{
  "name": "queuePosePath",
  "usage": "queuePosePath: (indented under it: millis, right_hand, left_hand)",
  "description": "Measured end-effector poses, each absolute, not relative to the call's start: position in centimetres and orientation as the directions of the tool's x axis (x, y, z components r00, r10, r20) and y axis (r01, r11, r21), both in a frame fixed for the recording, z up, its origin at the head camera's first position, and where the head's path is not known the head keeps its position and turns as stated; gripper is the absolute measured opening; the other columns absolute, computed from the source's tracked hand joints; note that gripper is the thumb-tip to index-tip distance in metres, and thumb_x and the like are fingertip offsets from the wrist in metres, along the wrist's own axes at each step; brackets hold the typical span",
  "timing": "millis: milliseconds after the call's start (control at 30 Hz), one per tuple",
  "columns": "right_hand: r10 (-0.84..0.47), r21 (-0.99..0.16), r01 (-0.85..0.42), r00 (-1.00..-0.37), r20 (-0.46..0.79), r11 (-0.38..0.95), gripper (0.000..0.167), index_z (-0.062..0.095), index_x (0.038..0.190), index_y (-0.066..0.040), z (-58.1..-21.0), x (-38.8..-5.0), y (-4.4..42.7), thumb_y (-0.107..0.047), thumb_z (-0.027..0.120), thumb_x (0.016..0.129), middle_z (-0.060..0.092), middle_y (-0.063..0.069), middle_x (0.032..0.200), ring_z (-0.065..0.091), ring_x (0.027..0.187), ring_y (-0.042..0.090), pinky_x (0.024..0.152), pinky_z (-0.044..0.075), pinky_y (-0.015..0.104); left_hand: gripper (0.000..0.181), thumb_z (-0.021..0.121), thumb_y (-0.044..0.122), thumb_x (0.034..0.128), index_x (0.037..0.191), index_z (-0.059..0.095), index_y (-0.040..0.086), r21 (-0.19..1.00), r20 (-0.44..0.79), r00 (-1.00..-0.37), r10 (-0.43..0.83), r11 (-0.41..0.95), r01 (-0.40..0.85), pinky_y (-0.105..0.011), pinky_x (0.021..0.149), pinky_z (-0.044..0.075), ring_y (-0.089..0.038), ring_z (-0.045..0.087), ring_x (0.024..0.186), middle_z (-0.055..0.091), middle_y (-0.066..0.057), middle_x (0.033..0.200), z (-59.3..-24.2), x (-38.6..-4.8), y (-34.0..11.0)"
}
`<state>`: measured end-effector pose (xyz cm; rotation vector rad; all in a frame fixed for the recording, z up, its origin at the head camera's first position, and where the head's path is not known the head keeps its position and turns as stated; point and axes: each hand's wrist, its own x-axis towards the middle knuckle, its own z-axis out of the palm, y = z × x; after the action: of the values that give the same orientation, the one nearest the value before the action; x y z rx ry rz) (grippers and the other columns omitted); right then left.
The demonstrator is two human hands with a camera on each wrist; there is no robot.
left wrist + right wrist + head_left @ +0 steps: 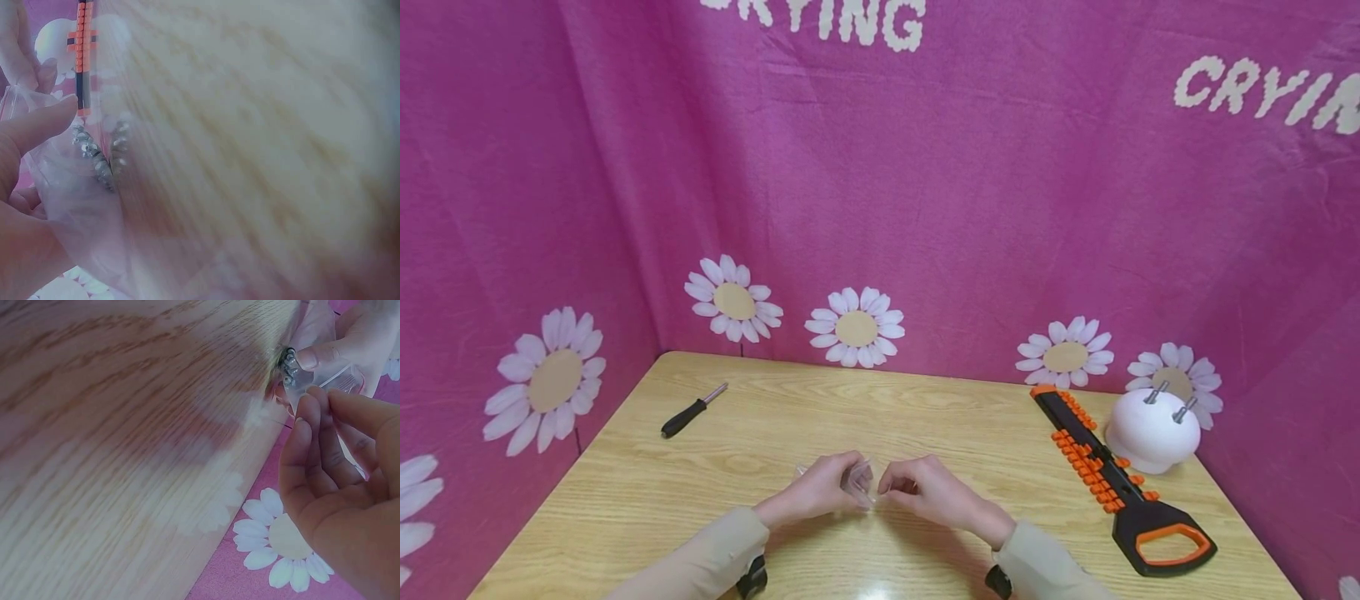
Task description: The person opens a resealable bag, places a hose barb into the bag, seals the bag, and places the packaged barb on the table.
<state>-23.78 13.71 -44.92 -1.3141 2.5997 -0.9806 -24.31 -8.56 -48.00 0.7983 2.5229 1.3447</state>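
Note:
A small clear plastic bag [860, 481] is held up above the near middle of the table by my left hand [820, 487], thumb on one face. Small silvery hardware, perhaps screws or nuts [95, 159], lies bunched in the bag, as the left wrist view shows. From the other side my right hand [936, 492] comes up to the bag's edge, thumb and fingertips pinched together on it. In the right wrist view the hardware cluster [288, 367] sits close to the left thumb; the exact spot that the right fingertips pinch is partly hidden.
A black-handled screwdriver [685, 418] lies at the back left of the wooden table [760, 417]. To the right lies a long black tool [1123, 512] with orange pieces along it. Behind that, a white rounded object [1150, 437] has two metal posts. Pink cloth [925, 208] hangs around the table.

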Motion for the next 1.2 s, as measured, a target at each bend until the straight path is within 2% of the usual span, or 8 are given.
queuePosePath:
  millis: [233,467,633,800,900,967,1067,1200]
  right_hand:
    - [-0.731,-0.582,-0.68,-0.652,0.202,0.446,0.007,0.071,0.092,-0.009,-44.9,-23.7,13.8,-0.004,0.067,0.091,0.075,0.002,0.083,0.052,0.069,-0.009,0.063,0.047,0.012]
    - [-0.698,-0.595,-0.657,-0.683,0.213,0.462,0.006,0.071,0.089,-0.009,-44.9,-23.8,14.0,-0.005,0.067,0.091,0.074,0.002,0.08,0.053,0.068,-0.009,0.064,0.049,0.014]
    - [-0.681,-0.6,-0.658,-0.691,0.242,0.454,0.005,0.07,0.089,-0.006,-44.8,-24.1,14.2,-0.007,0.066,0.092,0.074,0.006,0.079,0.059,0.066,-0.001,0.062,0.05,0.015]
    - [-0.667,-0.65,-0.629,-0.704,0.242,0.427,0.007,0.069,0.091,-0.004,-44.9,-24.3,14.6,-0.007,0.064,0.094,0.074,0.01,0.081,0.069,0.068,0.012,0.06,0.055,0.019]
    - [-0.651,-0.668,-0.607,-0.722,0.235,0.431,0.008,0.069,0.092,-0.005,-44.9,-24.4,14.7,-0.007,0.063,0.095,0.074,0.01,0.083,0.071,0.069,0.015,0.061,0.056,0.021]
    - [-0.64,-0.665,-0.604,-0.73,0.24,0.439,0.008,0.07,0.092,-0.006,-44.7,-24.5,14.8,-0.007,0.063,0.095,0.074,0.009,0.082,0.07,0.069,0.016,0.061,0.056,0.02]
    - [-0.628,-0.641,-0.62,-0.732,0.265,0.453,0.007,0.07,0.091,-0.007,-44.6,-24.5,14.9,-0.006,0.064,0.094,0.073,0.007,0.08,0.068,0.067,0.017,0.06,0.052,0.018]
    - [-0.627,-0.624,-0.634,-0.727,0.28,0.457,0.006,0.07,0.089,-0.008,-44.4,-24.7,15.0,-0.007,0.065,0.093,0.073,0.008,0.077,0.067,0.066,0.019,0.06,0.05,0.017]
  left_hand:
    - [0.031,0.082,0.007,0.077,0.1,0.061,0.003,0.798,0.111,-0.837,0.536,0.454,0.397,-0.019,0.07,0.048,-0.005,0.056,0.078,0.066,-0.004,0.091,-48.1,-24.3,-8.6]
    - [0.034,0.083,0.018,0.0792,0.103,0.061,0.008,0.793,0.079,-0.852,0.518,0.485,0.369,-0.023,0.076,0.046,-0.008,0.055,0.085,0.065,0.0,0.096,-48.0,-24.4,-8.6]
    - [0.04,0.084,0.02,0.0777,0.107,0.06,0.008,0.826,0.047,-0.847,0.53,0.456,0.331,-0.024,0.081,0.046,-0.01,0.054,0.092,0.064,0.0,0.102,-47.6,-24.2,-8.8]
    - [0.059,0.084,0.025,0.0794,0.128,0.056,0.007,0.859,-0.011,-0.831,0.556,0.431,0.277,-0.036,0.099,0.047,-0.017,0.057,0.111,0.064,-0.003,0.119,-47.2,-24.2,-9.4]
    - [0.073,0.082,0.028,0.0812,0.142,0.048,0.005,0.871,-0.05,-0.816,0.576,0.425,0.247,-0.047,0.111,0.041,-0.025,0.052,0.127,0.059,-0.007,0.134,-46.9,-24.3,-9.8]
    - [0.077,0.081,0.027,0.0823,0.146,0.043,0.005,0.879,-0.061,-0.801,0.595,0.413,0.24,-0.05,0.114,0.037,-0.028,0.048,0.134,0.054,-0.01,0.141,-46.7,-24.3,-10.2]
    - [0.075,0.076,0.019,0.0856,0.149,0.038,0.003,0.897,-0.059,-0.77,0.635,0.373,0.238,-0.047,0.111,0.041,-0.03,0.047,0.134,0.05,-0.015,0.145,-46.4,-24.3,-10.6]
    - [0.065,0.062,0.012,0.0918,0.15,0.035,0.002,0.905,-0.018,-0.738,0.675,0.325,0.276,-0.034,0.103,0.046,-0.026,0.05,0.127,0.053,-0.016,0.138,-46.2,-24.5,-11.0]
